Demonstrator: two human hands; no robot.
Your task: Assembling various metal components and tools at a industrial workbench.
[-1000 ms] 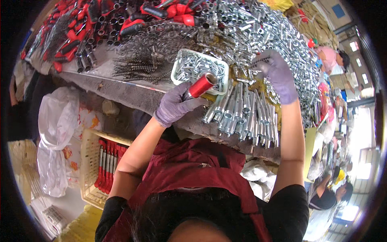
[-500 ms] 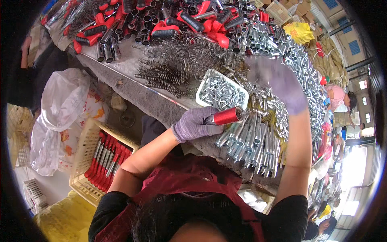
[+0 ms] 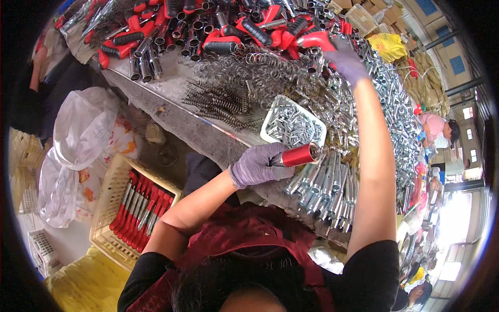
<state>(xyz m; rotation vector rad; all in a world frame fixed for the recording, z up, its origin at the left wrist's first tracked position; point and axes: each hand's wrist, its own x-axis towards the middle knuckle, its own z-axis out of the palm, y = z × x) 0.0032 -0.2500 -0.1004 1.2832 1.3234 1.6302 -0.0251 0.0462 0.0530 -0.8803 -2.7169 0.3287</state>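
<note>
My left hand, in a grey-purple knit glove, is closed around a short tube with a shiny red sleeve. The tube's open end points right, and a metal rim shows there. Farther out, my gloved right hand is closed on a red plastic handle at the edge of the handle pile; its fingers are partly hidden and blurred. Just beyond the left hand stands a white tray of small metal pins. Long silvery metal rods with tubular ends lie bundled right of the red tube.
Black-and-red handles with chrome tubes heap along the far side. Coil springs lie nearer, and loose metal parts cover the right. A cream crate with red-ended tools and a white plastic bag stand at left.
My right hand has moved away and slightly left, from over the small metal parts to the handle pile, where it now has a red handle. The left hand still holds the red tube.
</note>
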